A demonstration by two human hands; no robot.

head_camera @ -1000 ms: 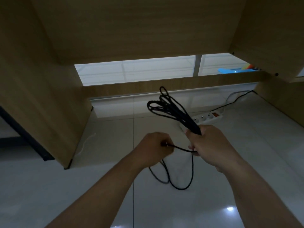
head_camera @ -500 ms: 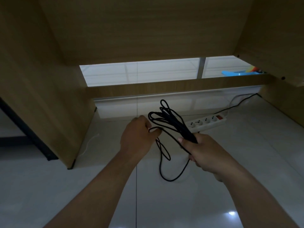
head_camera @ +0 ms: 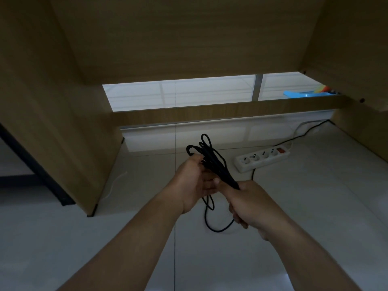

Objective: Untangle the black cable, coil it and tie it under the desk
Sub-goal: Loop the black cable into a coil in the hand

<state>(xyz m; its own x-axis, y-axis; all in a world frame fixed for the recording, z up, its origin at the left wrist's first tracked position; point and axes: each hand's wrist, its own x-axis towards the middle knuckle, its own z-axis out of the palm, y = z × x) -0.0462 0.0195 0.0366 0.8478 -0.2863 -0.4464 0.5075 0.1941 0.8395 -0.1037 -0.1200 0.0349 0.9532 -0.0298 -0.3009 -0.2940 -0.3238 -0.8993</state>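
Gripping the bundled loops of the black cable in our right hand, we hold them up under the desk. Our left hand curls round the loops beside it. A slack length hangs to the floor near the power strip.

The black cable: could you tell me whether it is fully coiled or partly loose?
Partly loose. The right hand grips bundled loops of the black cable, the left hand holds them, and slack hangs below.

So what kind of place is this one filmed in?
Probably the kneehole under a wooden desk, in an office or study: wood-grain panels close in both sides and overhead, and a white power strip lies on the glossy tiled floor near the black cable.
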